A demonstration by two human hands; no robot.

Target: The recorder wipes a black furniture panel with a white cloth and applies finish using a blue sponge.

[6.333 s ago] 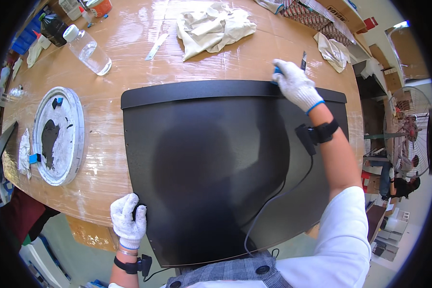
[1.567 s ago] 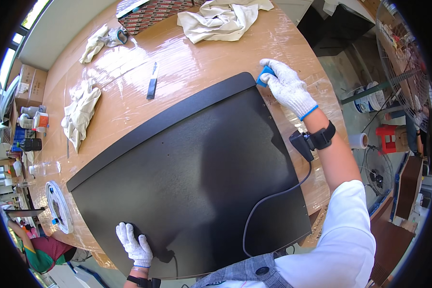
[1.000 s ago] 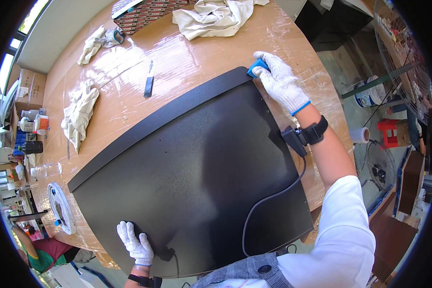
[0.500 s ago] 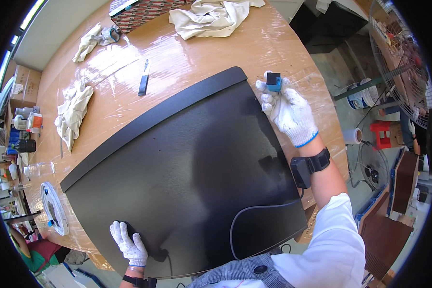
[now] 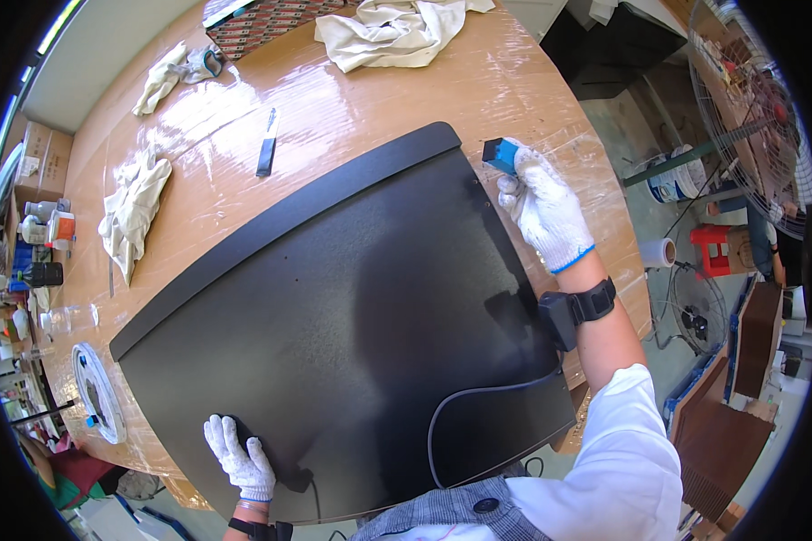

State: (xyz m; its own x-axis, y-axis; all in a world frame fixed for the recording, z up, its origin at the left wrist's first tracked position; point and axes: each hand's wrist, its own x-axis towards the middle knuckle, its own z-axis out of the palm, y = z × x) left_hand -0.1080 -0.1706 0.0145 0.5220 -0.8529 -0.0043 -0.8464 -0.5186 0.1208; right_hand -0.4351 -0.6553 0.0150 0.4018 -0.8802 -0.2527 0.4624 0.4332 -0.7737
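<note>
A large black panel [image 5: 334,307] with a raised, gently curved strip [image 5: 289,234] along its far edge lies on the table in front of me. My right hand [image 5: 543,203], in a white knitted glove, grips a small blue-and-black block [image 5: 503,156] just beyond the panel's far right corner. Its black face points away to the left, and the thumb and fingers close around the blue part. My left hand [image 5: 240,458], gloved in white too, rests with fingers spread on the panel's near left area.
A plastic-covered table [image 5: 352,108] carries a black-handled blade [image 5: 268,144], cream rags [image 5: 135,212], a patterned box [image 5: 266,22] and a round white lid [image 5: 99,392]. A dark cable [image 5: 435,433] crosses the panel's near right. Right of the table stand a fan [image 5: 758,108] and red stool [image 5: 713,250].
The block has turned in my right hand, its black face swinging left, and now sits slightly left of before. My left hand stays on the panel.
</note>
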